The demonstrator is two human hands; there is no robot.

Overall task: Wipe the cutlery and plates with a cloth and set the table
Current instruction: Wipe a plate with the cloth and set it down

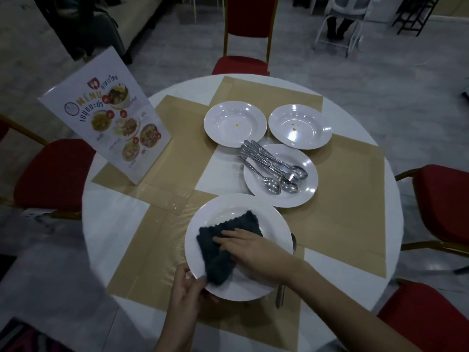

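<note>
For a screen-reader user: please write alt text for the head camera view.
A right hand presses a dark cloth into a white plate while the left hand grips its near rim. Beyond on the round table sit two spotted plates and a plate of cutlery.

Right hand (pixel 250 251) flat, palm down, fingers (pixel 223 240) extended and slightly spread, pressing down, forearm coming in from lower right; left hand (pixel 186 292) lower left, fingers curled in a pinch grip with thumb on top, wrist angled up from bottom edge.
</note>
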